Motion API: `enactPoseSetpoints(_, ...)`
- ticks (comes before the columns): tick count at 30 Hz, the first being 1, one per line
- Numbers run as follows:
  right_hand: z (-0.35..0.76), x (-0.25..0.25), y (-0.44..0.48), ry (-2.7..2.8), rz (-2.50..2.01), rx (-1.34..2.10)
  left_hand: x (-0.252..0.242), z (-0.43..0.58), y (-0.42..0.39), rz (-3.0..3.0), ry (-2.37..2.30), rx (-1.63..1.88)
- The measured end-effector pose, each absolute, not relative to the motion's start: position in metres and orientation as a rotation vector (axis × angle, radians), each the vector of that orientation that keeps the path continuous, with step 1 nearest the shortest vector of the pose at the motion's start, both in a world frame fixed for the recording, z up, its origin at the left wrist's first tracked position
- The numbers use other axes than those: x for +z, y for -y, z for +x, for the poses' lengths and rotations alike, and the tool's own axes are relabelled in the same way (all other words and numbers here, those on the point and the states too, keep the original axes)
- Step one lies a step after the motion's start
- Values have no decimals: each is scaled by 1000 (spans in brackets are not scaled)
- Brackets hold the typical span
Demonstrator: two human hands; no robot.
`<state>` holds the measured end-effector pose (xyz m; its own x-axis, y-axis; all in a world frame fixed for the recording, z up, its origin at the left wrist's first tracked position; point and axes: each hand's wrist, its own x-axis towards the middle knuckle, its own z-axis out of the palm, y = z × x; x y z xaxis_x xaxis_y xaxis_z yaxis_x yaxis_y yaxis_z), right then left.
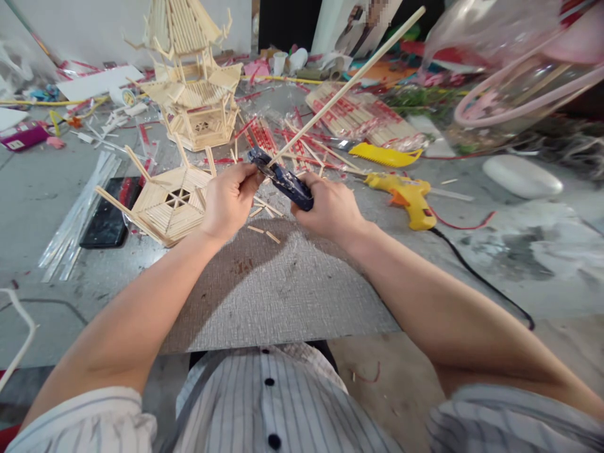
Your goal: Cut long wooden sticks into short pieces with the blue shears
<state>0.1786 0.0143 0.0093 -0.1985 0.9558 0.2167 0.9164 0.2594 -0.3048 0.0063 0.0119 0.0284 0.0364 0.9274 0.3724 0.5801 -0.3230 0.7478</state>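
My right hand [330, 204] is wrapped round the handles of a dark blue cutting tool [287, 185], which looks like pliers or cutters. A long thin wooden stick [349, 85] runs through its jaws and slants up to the right. My left hand [231, 195] pinches the stick's lower end beside the jaws. Left of that hand stands a hexagonal wooden stick base [158, 204] with upright posts on its rim. Several short cut stick pieces [267, 233] lie on the table below the tool.
Behind stands a tiered stick pagoda [202, 94]. A yellow glue gun [406, 195], a yellow-handled saw [384, 154] and wrapped chopsticks [358, 116] lie to the right. Clear glue sticks [82, 214] and a black phone-like slab [111, 214] are at left. The table's front edge [283, 343] is near my body.
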Motion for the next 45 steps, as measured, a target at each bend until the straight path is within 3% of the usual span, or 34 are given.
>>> enactPoseSetpoints(23, 178, 9, -17, 2235, -1777, 140, 15, 6, -18, 1904, -1593, 1164)
enactPoseSetpoints(26, 176, 16, -18, 2330, -1869, 361, 7, 4, -24, 1976, -1670, 916)
enactPoseSetpoints(31, 174, 31, -24, 2370, -2042, 1058, 2, 2, -28, 2124, -1819, 479)
enactPoseSetpoints(45, 166, 31, -32, 2434, -2017, 1117, 4, 6, -21, 2146, -1941, 266)
